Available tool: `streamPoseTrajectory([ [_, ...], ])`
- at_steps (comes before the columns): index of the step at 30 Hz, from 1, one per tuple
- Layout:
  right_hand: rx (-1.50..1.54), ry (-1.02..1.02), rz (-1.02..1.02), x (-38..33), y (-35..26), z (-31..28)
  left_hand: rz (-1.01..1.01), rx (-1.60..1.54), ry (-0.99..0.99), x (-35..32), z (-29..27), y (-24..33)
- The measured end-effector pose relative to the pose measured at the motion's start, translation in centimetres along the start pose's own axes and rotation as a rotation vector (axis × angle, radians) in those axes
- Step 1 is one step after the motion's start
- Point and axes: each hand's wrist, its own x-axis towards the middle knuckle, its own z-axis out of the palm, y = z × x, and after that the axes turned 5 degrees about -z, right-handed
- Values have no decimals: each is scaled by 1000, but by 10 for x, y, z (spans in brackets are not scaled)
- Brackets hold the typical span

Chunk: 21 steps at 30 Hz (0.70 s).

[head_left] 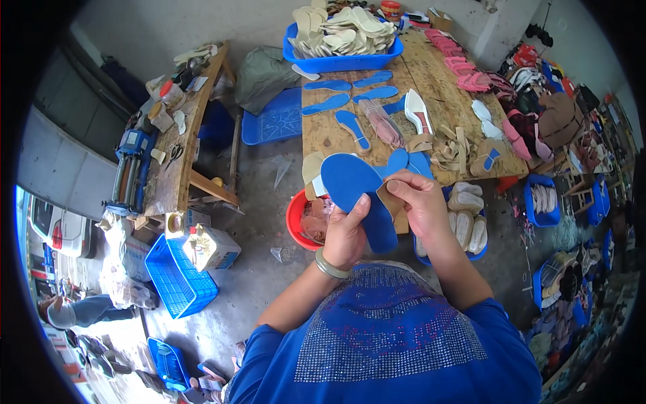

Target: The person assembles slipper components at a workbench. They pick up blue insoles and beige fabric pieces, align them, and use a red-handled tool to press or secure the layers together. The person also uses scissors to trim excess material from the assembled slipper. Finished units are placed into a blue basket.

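Note:
A blue shoe insole [351,180] is held up in front of me, its wide rounded end pointing away. My left hand [344,234] grips its near-left edge, thumb on top, with a pale bangle on the wrist. My right hand [418,202] is closed in a pinch at the insole's right side, on a thin tan piece [389,202]. Whether that piece is joined to the insole I cannot tell. More blue insoles [327,103] lie in rows on the wooden table [330,140] beyond my hands, beside a white-lined sole [416,108] and a wrapped pinkish bundle [381,122].
A blue tub [336,64] heaped with cream insoles stands at the table's far end. A red basin [295,219] sits below the near-left corner. Pink straps [464,71] line the right edge. On the left are a workbench [195,111] and a blue crate [178,279].

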Motion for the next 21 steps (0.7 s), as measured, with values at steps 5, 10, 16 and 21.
streamPoseTrajectory([
  [5,-16,30,-21,-12,-13,-25,-5,31,-10,8,13,-25],
  [10,-46,151,-67,-34,-35,-68,-38,88,-64,18,23,-62],
  [16,-81,172,-104,-79,-70,-125,-138,191,-198,5,62,-87],
  [21,-149,157,-274,-125,-112,-157,-244,278,-403,-5,85,-122],
])
